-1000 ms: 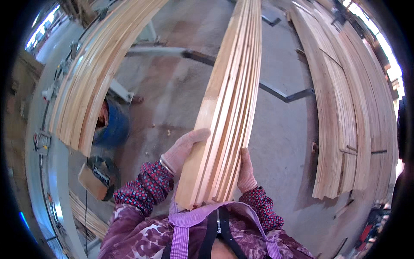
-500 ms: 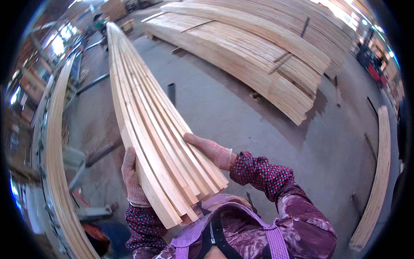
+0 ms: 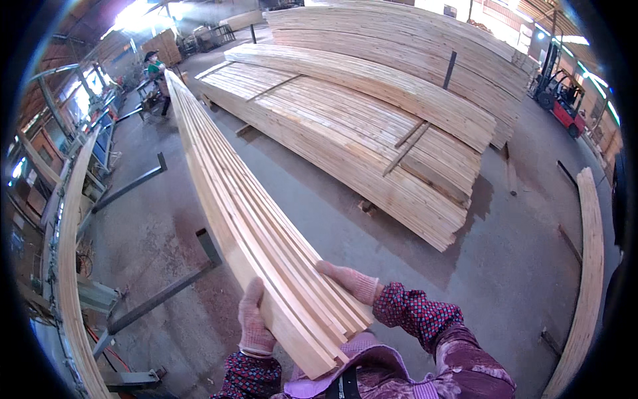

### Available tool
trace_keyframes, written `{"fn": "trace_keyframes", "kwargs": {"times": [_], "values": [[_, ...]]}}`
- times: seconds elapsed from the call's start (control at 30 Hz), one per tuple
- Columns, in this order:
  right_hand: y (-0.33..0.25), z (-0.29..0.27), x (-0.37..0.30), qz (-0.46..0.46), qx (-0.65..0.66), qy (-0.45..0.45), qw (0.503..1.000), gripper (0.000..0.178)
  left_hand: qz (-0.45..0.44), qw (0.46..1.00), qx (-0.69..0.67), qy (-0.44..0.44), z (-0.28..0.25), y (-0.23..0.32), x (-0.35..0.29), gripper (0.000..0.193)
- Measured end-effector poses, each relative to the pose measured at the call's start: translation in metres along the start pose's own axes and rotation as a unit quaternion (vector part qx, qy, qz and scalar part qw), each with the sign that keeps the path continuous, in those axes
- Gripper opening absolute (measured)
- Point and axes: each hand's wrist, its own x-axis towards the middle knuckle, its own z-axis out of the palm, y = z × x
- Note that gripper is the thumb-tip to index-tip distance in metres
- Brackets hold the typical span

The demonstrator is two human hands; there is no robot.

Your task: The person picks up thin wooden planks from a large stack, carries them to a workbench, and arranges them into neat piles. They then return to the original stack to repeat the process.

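Observation:
A long bundle of pale wooden strips (image 3: 256,233) stretches from close to my body toward the far left. My left hand (image 3: 254,319), in a pale knit glove, grips its left side near the close end. On the opposite edge, my right hand (image 3: 347,280) holds the strips in a matching glove, with its fingers partly hidden beneath the wood. Between my hands the strip ends are uneven and slightly fanned. At the bundle's far end stands another person (image 3: 158,73) in a green top and dark hat; their hands are too small to make out.
Large lumber stacks (image 3: 345,133) stand ahead and right, with loose battens on top. Dark metal support arms (image 3: 159,299) jut out on my left, beside a long row of strips (image 3: 66,253). More strips (image 3: 585,266) lie at far right. A red forklift (image 3: 565,110) is parked beyond.
My hands and the bundle's near end have shifted right and lower in view. The view has tilted up, so the person at the far end and the forklift show more fully.

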Motion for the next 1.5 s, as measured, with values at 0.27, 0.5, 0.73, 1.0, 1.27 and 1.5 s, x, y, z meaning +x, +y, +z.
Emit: {"fn": "trace_keyframes", "kwargs": {"times": [0.27,0.5,0.73,1.0,1.27,1.5], "values": [[-0.039,-0.089,-0.014,-0.006,0.033,-0.049,0.998,0.061,0.025,1.000,-0.001,-0.011,0.086,-0.041,0.034,0.065],[-0.056,-0.233,-0.008,0.010,0.124,-0.106,0.987,0.064,0.014,0.999,0.025,-0.033,0.213,-0.110,0.064,0.067],[-0.108,-0.428,-0.055,0.004,0.084,-0.067,0.994,0.055,-0.016,0.999,0.028,-0.023,0.368,-0.236,0.104,0.063],[-0.192,-0.635,-0.119,0.028,0.104,-0.030,0.994,0.054,-0.101,0.994,-0.027,-0.015,0.560,-0.367,0.141,0.052],[-0.274,-0.845,-0.103,0.010,-0.092,0.078,0.993,0.058,-0.126,0.992,0.021,-0.013,0.758,-0.441,0.236,0.056],[-0.304,-1.056,-0.049,0.010,-0.021,0.027,0.999,0.064,-0.132,0.989,-0.048,0.040,0.891,-0.575,0.350,0.047]]}}
